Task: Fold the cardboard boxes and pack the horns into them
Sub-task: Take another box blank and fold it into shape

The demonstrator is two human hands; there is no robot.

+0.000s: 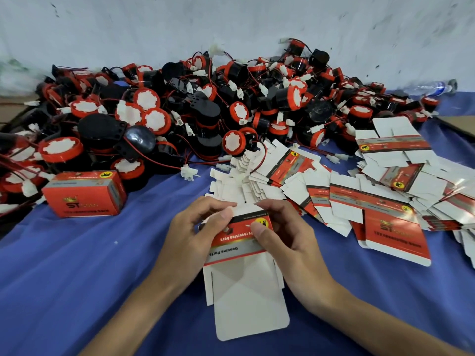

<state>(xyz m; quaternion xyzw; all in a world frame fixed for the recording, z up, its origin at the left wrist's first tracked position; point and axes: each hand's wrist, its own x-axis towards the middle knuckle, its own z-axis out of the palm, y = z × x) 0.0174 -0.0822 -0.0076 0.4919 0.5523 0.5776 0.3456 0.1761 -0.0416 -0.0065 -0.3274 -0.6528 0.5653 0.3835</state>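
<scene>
A flat red, grey and white cardboard box blank (243, 286) lies in front of me over the blue cloth, its white flap pointing toward me. My left hand (198, 227) pinches its upper left edge with thumb and fingers. My right hand (280, 232) grips its upper right edge, thumb on the red printed panel. A big heap of black and red horns (180, 111) with red wires and white plugs fills the back of the table. One folded, closed red box (84, 192) stands at the left beside the heap.
Several flat box blanks (359, 191) lie fanned out to the right of my hands. The table is covered with blue cloth (77, 278). A plastic water bottle (434, 87) lies at the back right against the white wall.
</scene>
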